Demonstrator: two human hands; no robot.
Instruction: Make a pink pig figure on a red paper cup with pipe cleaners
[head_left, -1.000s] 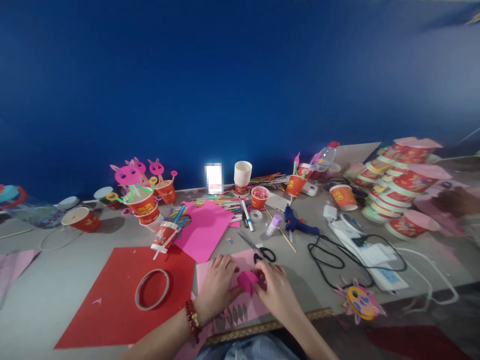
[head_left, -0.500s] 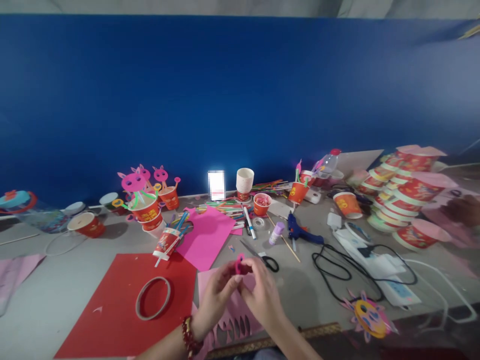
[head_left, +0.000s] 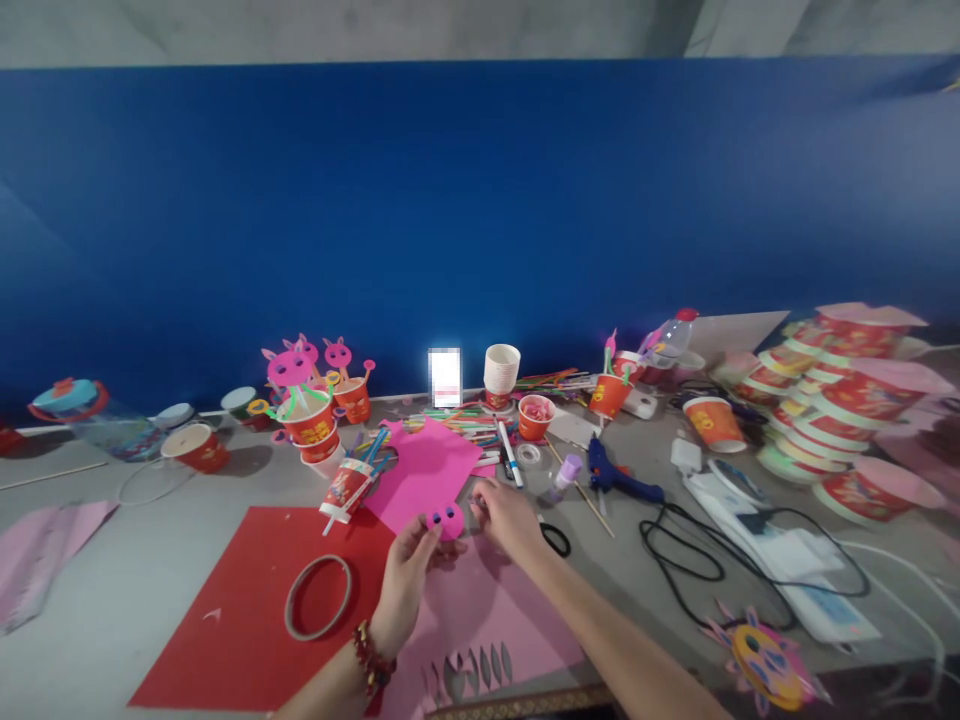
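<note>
Gripping the pink cutout [head_left: 453,527] by its left edge, the left hand [head_left: 407,568] held it at the frame's lower centre, while the right hand [head_left: 507,516] curled just right of it, whether its grip held anything impossible to tell.

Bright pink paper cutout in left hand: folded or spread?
Spread: the bright pink paper cutout shows a broad face with two dark spots, its edge pinched by the left hand.
</note>
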